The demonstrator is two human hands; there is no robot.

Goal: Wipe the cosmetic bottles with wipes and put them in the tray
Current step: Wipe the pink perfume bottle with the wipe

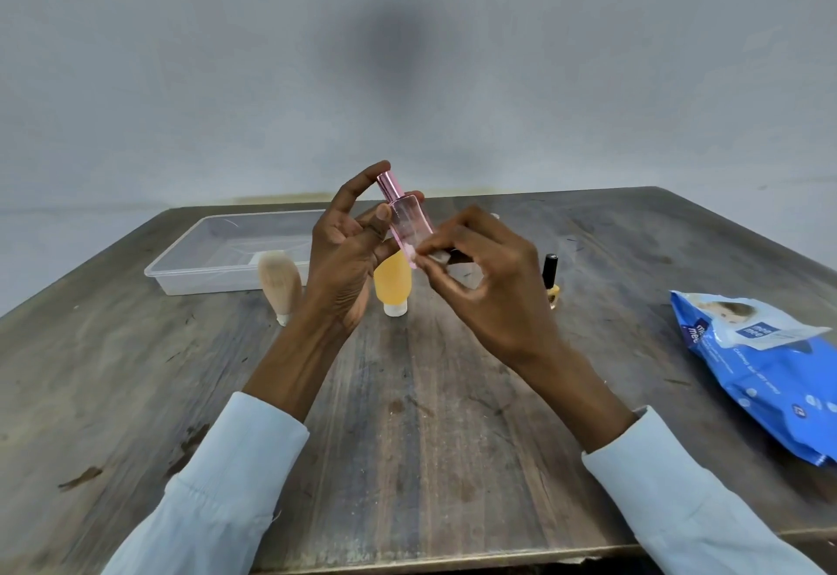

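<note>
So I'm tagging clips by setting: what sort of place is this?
Probably a plain staged room, not a bathroom: a worn wooden table against a bare grey wall, holding only a clear tray and wipes pack.

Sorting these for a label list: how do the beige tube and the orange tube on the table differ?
The beige tube is paler and stands left of the left hand; the orange tube is brighter, partly hidden behind the pink bottle. Both stand on white caps on the table.

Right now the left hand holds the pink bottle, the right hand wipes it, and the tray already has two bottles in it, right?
Not quite: in the head view the tray holds no bottles. The left hand does hold the pink bottle, and the right hand wipes it.
</note>
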